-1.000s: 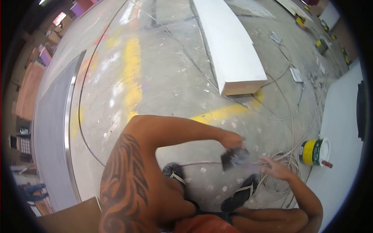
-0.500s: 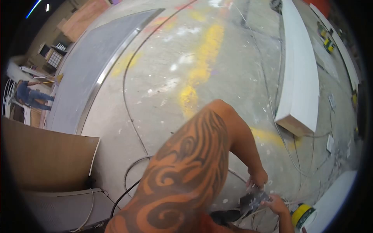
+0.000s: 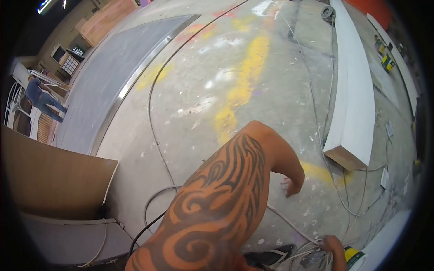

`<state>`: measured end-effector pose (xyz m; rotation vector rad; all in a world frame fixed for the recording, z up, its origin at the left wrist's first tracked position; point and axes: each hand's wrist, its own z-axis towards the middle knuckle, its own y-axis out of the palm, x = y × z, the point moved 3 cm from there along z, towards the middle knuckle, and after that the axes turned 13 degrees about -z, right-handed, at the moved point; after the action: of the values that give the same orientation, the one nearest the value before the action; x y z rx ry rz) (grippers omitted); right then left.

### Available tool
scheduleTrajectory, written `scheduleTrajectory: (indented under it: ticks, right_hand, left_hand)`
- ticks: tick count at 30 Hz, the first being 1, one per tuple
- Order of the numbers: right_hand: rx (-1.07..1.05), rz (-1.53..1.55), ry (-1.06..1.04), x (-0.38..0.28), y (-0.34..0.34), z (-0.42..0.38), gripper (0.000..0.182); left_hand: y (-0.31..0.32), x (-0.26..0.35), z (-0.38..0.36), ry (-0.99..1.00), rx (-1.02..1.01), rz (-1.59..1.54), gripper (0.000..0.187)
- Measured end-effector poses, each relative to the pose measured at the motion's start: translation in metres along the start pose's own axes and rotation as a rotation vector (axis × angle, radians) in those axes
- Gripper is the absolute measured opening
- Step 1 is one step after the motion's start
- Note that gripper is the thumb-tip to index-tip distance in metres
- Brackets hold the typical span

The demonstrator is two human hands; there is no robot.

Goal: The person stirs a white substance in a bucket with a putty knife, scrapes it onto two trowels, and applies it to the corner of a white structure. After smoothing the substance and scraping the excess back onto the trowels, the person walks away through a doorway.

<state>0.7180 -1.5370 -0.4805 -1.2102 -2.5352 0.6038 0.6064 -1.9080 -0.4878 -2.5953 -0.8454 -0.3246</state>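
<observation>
My left arm, tattooed on its upper part, bends across the middle of the head view. Below its elbow my left hand (image 3: 293, 186) hangs over the concrete floor with its fingers apart, holding nothing. Lower down at the right, my right hand (image 3: 332, 245) is curled above a heap of pale cable (image 3: 296, 262). A dark grey flat plate (image 3: 313, 259) shows blurred under its fingers, partly hidden. Just right of that hand stands a bucket (image 3: 355, 258) with a yellow and dark green label. A black sandal (image 3: 282, 253) shows left of the cable.
A long white box-shaped beam (image 3: 352, 90) lies at the right, with thin cables looping past its end. A grey panel with a metal edge (image 3: 129, 86) spans the left. Nearer is a brown curved board (image 3: 58, 176). A person (image 3: 43, 99) stands far left. Hoses cross the floor.
My hands have parted: the left has come off the grey plate, moved up and spread its fingers. My right hand has dropped lower over the cables. The far person has straightened up.
</observation>
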Motion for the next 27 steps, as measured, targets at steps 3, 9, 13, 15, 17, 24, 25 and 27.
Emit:
scheduleTrajectory:
  ticks: [3,9,13,15,17,24,25,27]
  right_hand:
    - [0.023,0.25,-0.171,-0.039,-0.03,0.0,0.043]
    - [-0.373,0.295,-0.176,-0.073,-0.059,0.0,0.052]
    - [-0.593,0.186,-0.256,-0.054,-0.031,0.029,0.051]
    - [-0.715,0.237,-0.325,-0.047,-0.029,0.047,0.048]
    - [-0.846,0.324,-0.421,-0.05,-0.02,0.058,0.044]
    - [-0.552,0.205,-0.492,-0.051,-0.015,0.036,0.03]
    - [-0.453,0.152,-0.467,-0.047,-0.018,0.013,0.029]
    - [-0.39,0.317,-0.256,-0.064,-0.081,-0.058,0.028]
  left_hand:
    - [0.001,-0.016,0.0,-0.037,0.016,0.062,0.043]
    - [0.0,-0.047,0.004,-0.094,0.032,0.136,0.039]
    - [-0.005,-0.067,0.009,-0.106,0.054,0.174,0.037]
    - [-0.008,-0.07,0.011,-0.095,0.075,0.201,0.036]
    - [-0.011,-0.056,0.008,-0.05,0.089,0.245,0.035]
    - [0.019,0.132,-0.053,0.378,0.026,0.007,0.031]
    - [0.033,0.166,-0.05,0.41,-0.121,-0.111,0.036]
    - [0.056,0.224,-0.072,0.443,-0.277,-0.443,0.041]
